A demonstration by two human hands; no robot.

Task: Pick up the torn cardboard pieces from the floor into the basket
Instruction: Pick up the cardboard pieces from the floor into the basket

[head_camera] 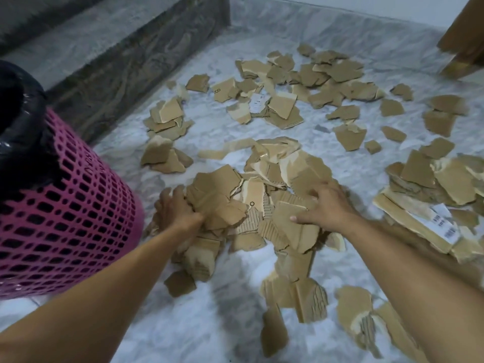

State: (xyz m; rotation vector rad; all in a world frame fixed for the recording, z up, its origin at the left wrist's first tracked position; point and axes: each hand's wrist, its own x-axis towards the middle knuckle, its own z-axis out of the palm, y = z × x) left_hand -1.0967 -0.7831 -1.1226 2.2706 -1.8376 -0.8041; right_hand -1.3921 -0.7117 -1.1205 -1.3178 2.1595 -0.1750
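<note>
Flanking the cardboard heap (251, 205), left hand (178, 208) and right hand (324, 208) clutch its sides; basket (65, 200) sits at nine o'clock, nearer the left.

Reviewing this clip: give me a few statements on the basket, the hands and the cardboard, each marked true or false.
1. The pink basket stands on the person's left side. True.
2. The basket is lined with a white bag. False: its liner is black.
3. Both hands are on the nearest cardboard pile. True: the left hand and the right hand press in from either side.
4. The floor is already cleared of cardboard. False: torn pieces lie scattered across it, near and far.
5. The right hand is reaching into the basket. False: it rests on the pile, well away from the basket.
</note>
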